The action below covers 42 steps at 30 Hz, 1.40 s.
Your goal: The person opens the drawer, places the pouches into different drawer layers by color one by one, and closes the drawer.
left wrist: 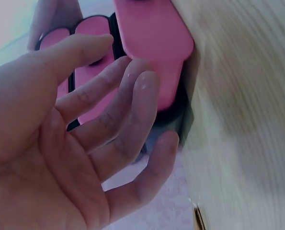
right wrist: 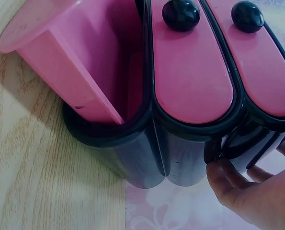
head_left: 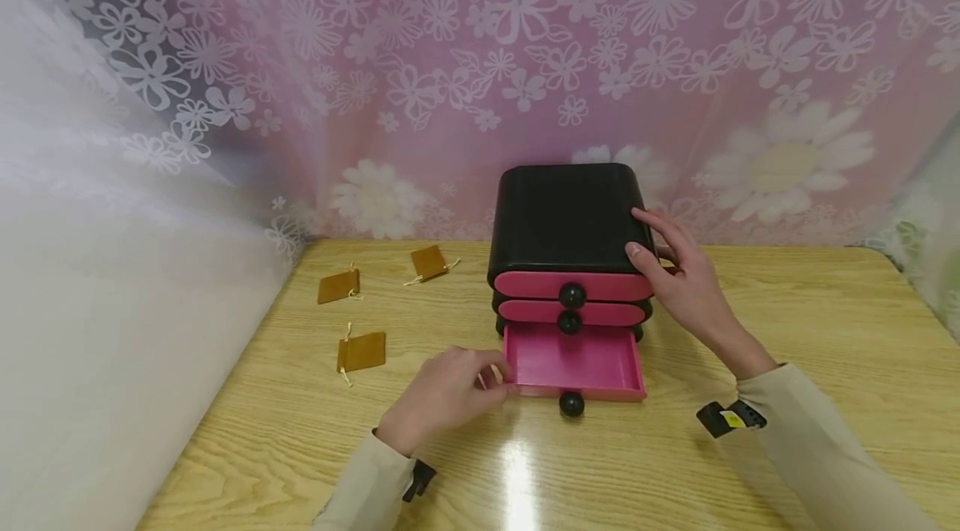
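Note:
A small black drawer cabinet (head_left: 566,214) with pink fronts and round black knobs stands on the table. Its bottom drawer (head_left: 577,356) is pulled out, and the inside shows bare pink. The two upper drawers are closed. My left hand (head_left: 450,389) is at the front left corner of that drawer, its fingers loosely bent and the fingertips right at the edge; in the left wrist view the palm holds nothing. My right hand (head_left: 686,277) grips the cabinet's upper right side, thumb and forefinger over the top edge. The other fingers (right wrist: 228,177) bend against the side.
Three small brown drawstring pouches lie on the left of the table: one pouch (head_left: 428,262) at the back, one pouch (head_left: 339,287) beside it, one pouch (head_left: 362,352) nearer. A pink flowered curtain (head_left: 450,97) hangs behind the wooden table (head_left: 810,331).

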Each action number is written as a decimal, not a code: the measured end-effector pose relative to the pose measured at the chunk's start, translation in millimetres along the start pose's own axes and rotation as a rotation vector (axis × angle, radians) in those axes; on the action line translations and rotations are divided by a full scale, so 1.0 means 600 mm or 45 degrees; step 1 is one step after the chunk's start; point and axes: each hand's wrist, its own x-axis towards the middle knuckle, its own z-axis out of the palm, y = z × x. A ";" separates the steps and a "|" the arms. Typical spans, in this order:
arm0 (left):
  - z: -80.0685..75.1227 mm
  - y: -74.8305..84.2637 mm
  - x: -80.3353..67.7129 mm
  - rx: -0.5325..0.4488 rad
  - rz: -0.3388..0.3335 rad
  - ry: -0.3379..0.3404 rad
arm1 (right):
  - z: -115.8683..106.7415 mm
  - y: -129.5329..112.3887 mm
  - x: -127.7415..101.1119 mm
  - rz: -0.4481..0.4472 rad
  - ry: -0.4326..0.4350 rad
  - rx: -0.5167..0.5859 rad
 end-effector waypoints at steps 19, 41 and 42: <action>-0.091 -0.101 0.005 -0.087 -0.011 0.224 | -0.007 -0.001 0.003 -0.010 -0.042 -0.016; -0.113 -0.181 0.085 -0.169 -0.101 0.440 | -0.008 0.003 0.007 -0.029 -0.082 -0.019; -0.112 -0.184 0.089 -0.161 -0.108 0.446 | -0.008 0.003 0.007 -0.029 -0.083 -0.019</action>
